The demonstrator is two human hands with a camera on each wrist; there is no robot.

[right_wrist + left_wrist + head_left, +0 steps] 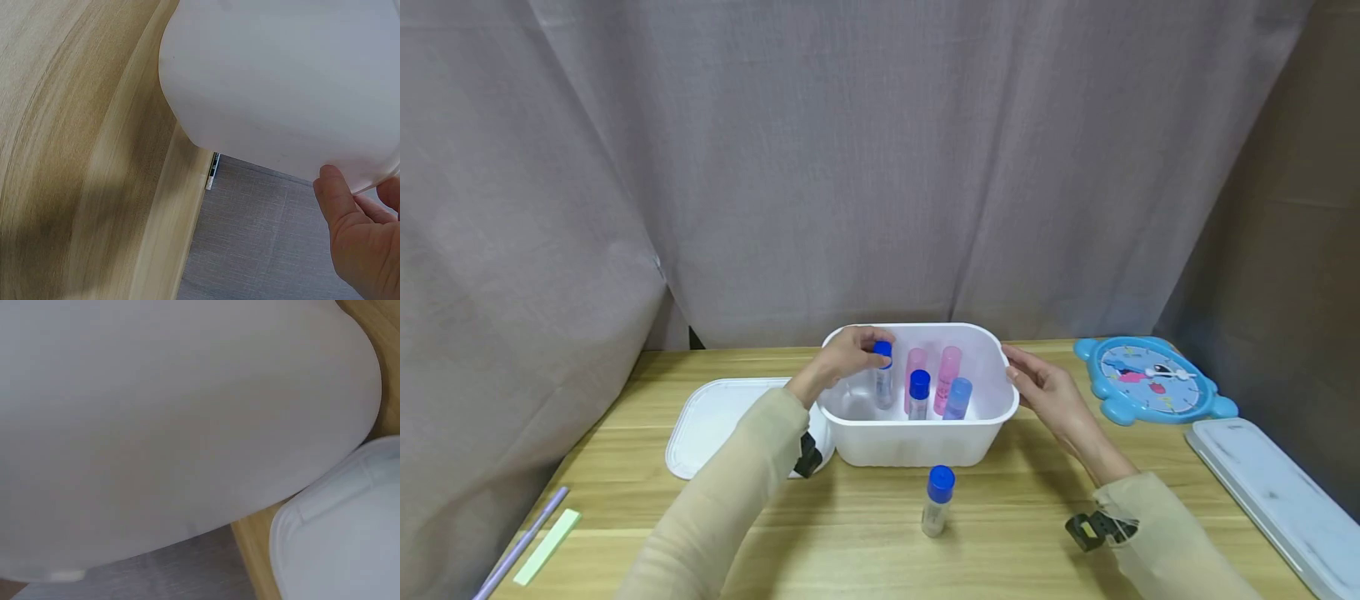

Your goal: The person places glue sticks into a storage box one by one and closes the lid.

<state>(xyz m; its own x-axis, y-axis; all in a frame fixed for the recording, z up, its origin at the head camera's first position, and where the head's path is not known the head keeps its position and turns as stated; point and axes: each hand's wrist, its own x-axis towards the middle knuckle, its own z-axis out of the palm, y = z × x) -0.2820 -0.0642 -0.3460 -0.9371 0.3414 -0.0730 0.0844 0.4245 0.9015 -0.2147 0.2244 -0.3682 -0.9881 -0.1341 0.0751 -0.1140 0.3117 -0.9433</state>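
5 btls [918, 396] in box [910, 446], l hand [847, 354] gripping 1 – 1 btl [937, 501] outside

My bin [910, 446] is plain white. Inside it are pink tubes [950, 379], a light-blue tube [957, 398] and the clear, deep-blue-capped bottle [883, 387] I pinch. Left of the bin, the lid [722, 421] is white; right of it, the clock [1150, 379] is rimmed in sky blue. Behind it, the curtain [880, 167] is grey; beneath it, the table [850, 533] shows streaky tan grain.
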